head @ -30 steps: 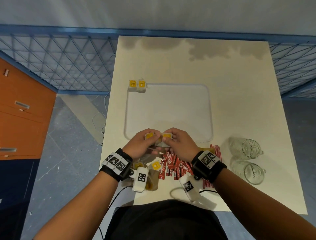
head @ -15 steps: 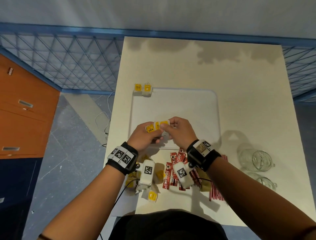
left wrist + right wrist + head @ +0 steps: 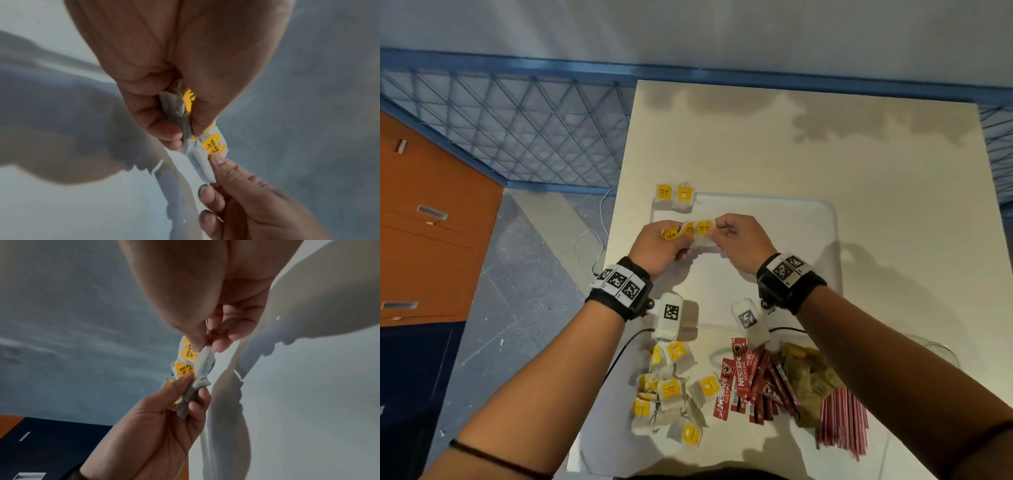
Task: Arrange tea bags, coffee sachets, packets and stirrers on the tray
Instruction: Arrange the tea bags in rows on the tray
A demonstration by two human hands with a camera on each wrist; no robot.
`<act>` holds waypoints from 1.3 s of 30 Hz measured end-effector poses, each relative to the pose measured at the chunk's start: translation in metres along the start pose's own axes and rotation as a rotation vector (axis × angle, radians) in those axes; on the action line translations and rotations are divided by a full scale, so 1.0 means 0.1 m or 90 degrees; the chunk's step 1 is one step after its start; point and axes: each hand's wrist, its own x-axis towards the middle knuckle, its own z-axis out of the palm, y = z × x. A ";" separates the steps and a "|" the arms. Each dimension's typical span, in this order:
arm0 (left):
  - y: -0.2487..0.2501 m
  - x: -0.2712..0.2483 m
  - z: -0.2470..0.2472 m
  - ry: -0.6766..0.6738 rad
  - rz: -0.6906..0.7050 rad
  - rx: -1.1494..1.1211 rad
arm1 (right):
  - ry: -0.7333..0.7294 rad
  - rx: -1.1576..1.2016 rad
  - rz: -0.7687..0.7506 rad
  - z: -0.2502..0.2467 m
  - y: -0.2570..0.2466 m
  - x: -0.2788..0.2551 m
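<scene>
While both hands hover above the white tray [image 3: 791,240], a flat square slab with rounded corners and a low rim, everything else sits around it. Off the tray's left side, past the table edge, stands an orange cabinet [image 3: 431,222] with metal handles, and beyond it runs a blue wire-mesh fence [image 3: 517,130]. At the tray's far-left corner two tea bags [image 3: 674,197] lie side by side, soft papery pouches with square yellow tags.

Over the tray's left half the left hand [image 3: 659,250] has its fingers curled around a small bunch of tea bags [image 3: 671,234], thumb pressing them against the fingers, a yellow tag reading "TEA" poking out. Just beside it the right hand [image 3: 739,243] pinches one tea bag [image 3: 703,230] between thumb and forefinger, its tag printed "RELAX"; this bag touches the left hand's bunch. The other right fingers are loosely curled.

Nearer the person than the tray, on the cream table [image 3: 825,144], lies a loose heap of tea bags [image 3: 671,394], crumpled and overlapping. Right of that heap is a fan of glossy red coffee sachets [image 3: 743,383], long and narrow, then rumpled brown paper packets [image 3: 808,380], then a bundle of thin red-and-white striped stirrers [image 3: 842,421].
</scene>
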 end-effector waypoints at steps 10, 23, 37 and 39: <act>0.11 0.47 -0.08 0.063 -0.034 -0.032 | 0.107 -0.038 -0.009 0.04 -0.16 0.77; 0.12 0.63 -0.06 0.090 -0.067 -0.115 | 0.190 -0.192 0.004 0.23 -0.06 0.85; 0.08 0.51 -0.15 0.034 -0.028 -0.132 | 0.090 -0.039 -0.058 0.28 -0.06 0.52; 0.07 0.50 -0.17 0.034 -0.026 -0.132 | 0.061 0.008 -0.050 0.32 -0.05 0.47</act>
